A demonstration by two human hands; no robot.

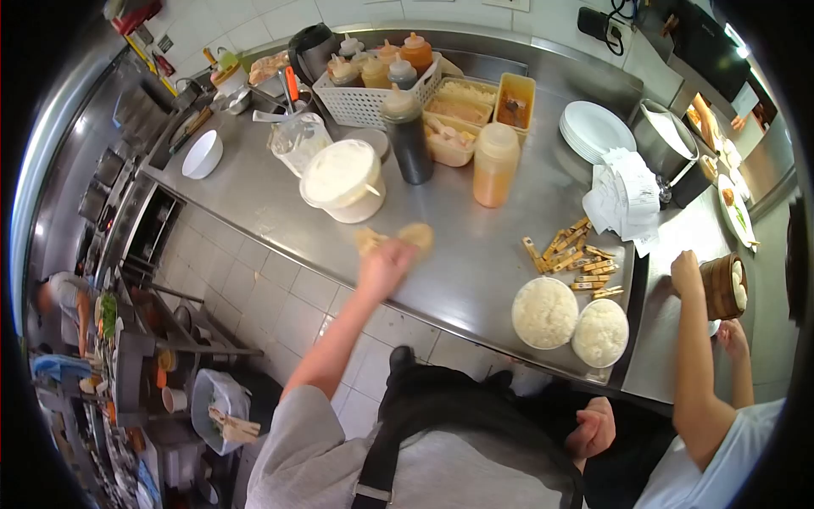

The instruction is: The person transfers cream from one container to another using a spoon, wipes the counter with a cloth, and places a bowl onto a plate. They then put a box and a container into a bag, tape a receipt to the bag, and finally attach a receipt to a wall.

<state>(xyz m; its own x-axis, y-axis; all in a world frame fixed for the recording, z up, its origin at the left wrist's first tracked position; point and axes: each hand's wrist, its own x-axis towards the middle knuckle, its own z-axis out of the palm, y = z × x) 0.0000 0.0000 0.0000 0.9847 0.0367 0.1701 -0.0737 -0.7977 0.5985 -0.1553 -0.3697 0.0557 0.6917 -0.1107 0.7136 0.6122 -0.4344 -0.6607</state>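
My left hand (386, 270) is closed over a tan, blurred thing (415, 239) at the steel counter's front edge; what it is I cannot make out. Just behind it stands a white tub (343, 182) of pale contents. My right hand (592, 430) is curled shut in front of my body, with nothing visible in it. Two bowls of white rice, a larger one (544, 313) and a smaller one (602, 333), sit near the counter's front right corner. Several wooden clothespins (568, 250) lie behind them.
Sauce bottles stand in a white basket (365, 106), near a dark bottle (409, 140) and an orange one (495, 165). Stacked plates (596, 131) and paper slips (623, 195) are back right. A co-worker's hands (685, 273) are at a bamboo steamer (719, 284). A bin (216, 407) stands left.
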